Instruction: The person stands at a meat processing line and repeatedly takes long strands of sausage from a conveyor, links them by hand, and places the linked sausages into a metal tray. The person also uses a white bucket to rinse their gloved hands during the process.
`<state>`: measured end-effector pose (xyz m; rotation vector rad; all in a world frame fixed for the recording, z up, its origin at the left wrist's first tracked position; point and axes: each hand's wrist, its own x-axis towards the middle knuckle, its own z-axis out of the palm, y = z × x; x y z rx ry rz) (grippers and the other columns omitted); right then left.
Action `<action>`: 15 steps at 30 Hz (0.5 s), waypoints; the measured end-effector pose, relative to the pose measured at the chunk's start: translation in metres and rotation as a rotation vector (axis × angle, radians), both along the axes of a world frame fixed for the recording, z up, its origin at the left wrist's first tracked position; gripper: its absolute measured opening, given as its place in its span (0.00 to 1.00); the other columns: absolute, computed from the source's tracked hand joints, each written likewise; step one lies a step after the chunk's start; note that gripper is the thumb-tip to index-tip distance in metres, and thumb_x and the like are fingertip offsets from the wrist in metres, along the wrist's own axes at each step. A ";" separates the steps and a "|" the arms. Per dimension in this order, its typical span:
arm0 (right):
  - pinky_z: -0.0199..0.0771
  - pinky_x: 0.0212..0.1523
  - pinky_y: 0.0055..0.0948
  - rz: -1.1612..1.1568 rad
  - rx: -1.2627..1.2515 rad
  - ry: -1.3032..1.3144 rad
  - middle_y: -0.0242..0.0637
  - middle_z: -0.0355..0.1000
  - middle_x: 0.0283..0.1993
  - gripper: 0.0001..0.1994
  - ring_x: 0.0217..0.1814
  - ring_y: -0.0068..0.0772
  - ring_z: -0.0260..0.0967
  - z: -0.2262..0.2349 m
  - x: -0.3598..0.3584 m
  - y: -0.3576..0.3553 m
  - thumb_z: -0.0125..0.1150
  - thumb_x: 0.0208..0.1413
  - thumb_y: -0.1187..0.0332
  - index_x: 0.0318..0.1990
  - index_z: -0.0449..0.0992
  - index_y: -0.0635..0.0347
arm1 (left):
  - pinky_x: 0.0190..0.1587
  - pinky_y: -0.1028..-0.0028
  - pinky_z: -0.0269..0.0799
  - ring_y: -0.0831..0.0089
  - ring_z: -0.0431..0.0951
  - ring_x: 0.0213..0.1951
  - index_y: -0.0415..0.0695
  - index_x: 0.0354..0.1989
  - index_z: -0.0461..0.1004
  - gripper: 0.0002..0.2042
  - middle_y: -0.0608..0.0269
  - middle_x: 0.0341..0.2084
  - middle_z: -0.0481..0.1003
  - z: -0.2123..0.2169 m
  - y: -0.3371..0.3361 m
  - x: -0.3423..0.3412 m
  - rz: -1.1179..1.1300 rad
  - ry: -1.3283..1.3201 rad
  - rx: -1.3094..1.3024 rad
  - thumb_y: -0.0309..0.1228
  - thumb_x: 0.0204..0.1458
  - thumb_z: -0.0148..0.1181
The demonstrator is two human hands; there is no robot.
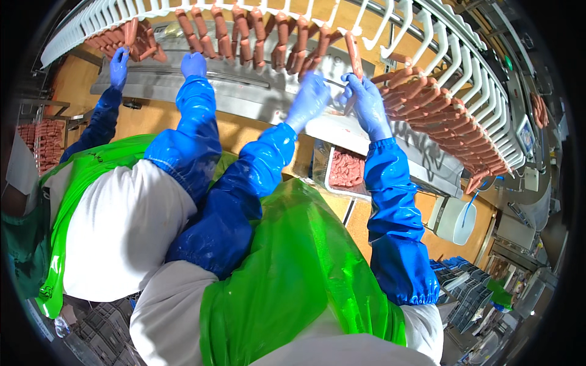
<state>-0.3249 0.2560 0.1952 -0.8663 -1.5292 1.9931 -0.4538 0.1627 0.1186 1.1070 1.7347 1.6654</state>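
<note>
Right-hand grip [366,107] pinches the lower part of one upright sausage [353,53] between thumb and fingers, probably because a light hold there steadies the link without squashing it. That sausage stands just below the far, middle stretch of the hook rack [408,24], its top end close to a white hook; whether it hangs from it I cannot tell. The left-hand grip [310,97] is blurred, just below the hanging strands — I cannot tell whether it grasps anything. Hooks presumably hold the strands apart so that they hang free above the metal trough [244,100]. As for numbers: two gloved hands of the wearer, two more of a co-worker [131,219], one of them [193,64] under the middle strands and the other [119,64] at the rack's left end. Roughly eight strands [241,30] hang across the middle; the bunches [439,110] toward the right end overlap too closely to count. One white-rimmed tub [349,193] of pink links sits near the trough's near edge — and one white bin [456,222] is farther right.
</note>
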 end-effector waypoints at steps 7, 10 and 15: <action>0.59 0.20 0.24 -0.040 0.335 -0.047 0.26 0.61 0.20 0.21 0.19 0.19 0.58 -0.011 -0.015 -0.012 0.49 0.68 0.50 0.37 0.74 0.62 | 0.39 0.69 0.73 0.69 0.76 0.34 0.35 0.45 0.72 0.15 0.58 0.30 0.76 0.054 0.039 -0.064 -0.069 -0.050 -0.058 0.34 0.57 0.59; 0.65 0.32 0.36 0.029 0.472 -0.141 0.38 0.65 0.22 0.25 0.28 0.33 0.65 0.006 -0.020 -0.022 0.44 0.69 0.50 0.33 0.73 0.66 | 0.34 0.75 0.72 0.76 0.73 0.29 0.36 0.46 0.73 0.13 0.63 0.29 0.75 0.042 0.013 -0.061 -0.016 -0.082 -0.170 0.33 0.59 0.56; 0.68 0.46 0.42 0.158 1.192 -0.210 0.47 0.66 0.39 0.11 0.46 0.46 0.69 -0.058 -0.014 0.005 0.50 0.60 0.68 0.49 0.68 0.59 | 0.29 0.78 0.69 0.79 0.70 0.23 0.39 0.51 0.75 0.15 0.65 0.24 0.75 0.061 -0.023 -0.057 -0.194 -0.210 -0.257 0.35 0.62 0.50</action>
